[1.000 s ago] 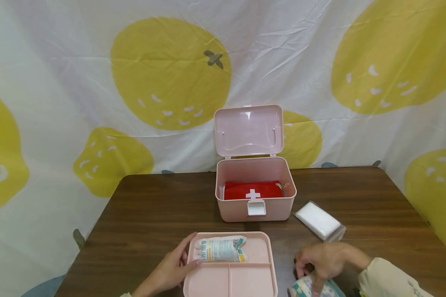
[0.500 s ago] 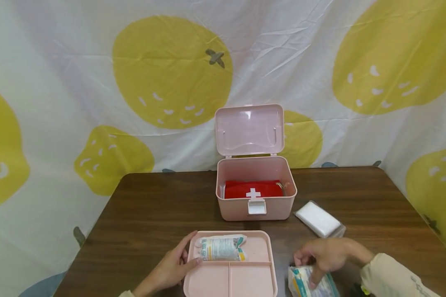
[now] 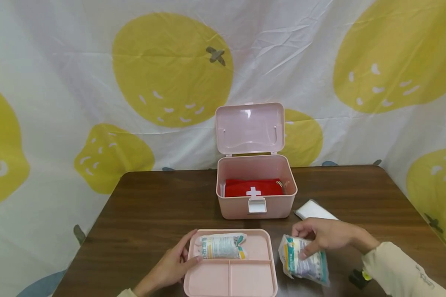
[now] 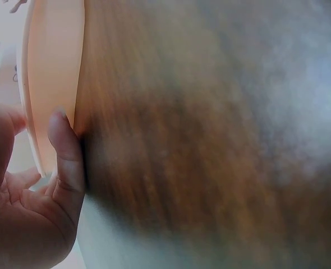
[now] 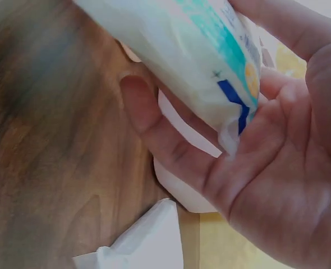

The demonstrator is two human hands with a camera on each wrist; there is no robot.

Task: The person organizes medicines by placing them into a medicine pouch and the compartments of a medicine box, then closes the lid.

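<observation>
My left hand (image 3: 170,266) grips the left edge of a pink divided tray (image 3: 252,283), with its thumb over the rim. In the left wrist view, fingers press the tray's outer wall (image 4: 56,61). A wrapped bandage roll (image 3: 223,246) lies in the tray's long rear compartment. To the right of the tray, my right hand (image 3: 328,236) pinches a second wrapped packet (image 3: 305,260) with teal, white and yellow print. In the right wrist view this packet (image 5: 188,61) sits between thumb and fingers, tilted above the table. Its contents cannot be made out.
Behind the tray stands a pink box (image 3: 258,208) with its lid (image 3: 250,128) up and a red pouch (image 3: 252,187) with a white cross inside. A white packet (image 3: 314,209) lies behind my right hand, partly covered. A small black-and-yellow object (image 3: 359,278) lies by the right sleeve.
My right hand has lifted the wrapped packet from the table and moved it forward and slightly left, covering part of the white packet. The left hand stays on the tray.
</observation>
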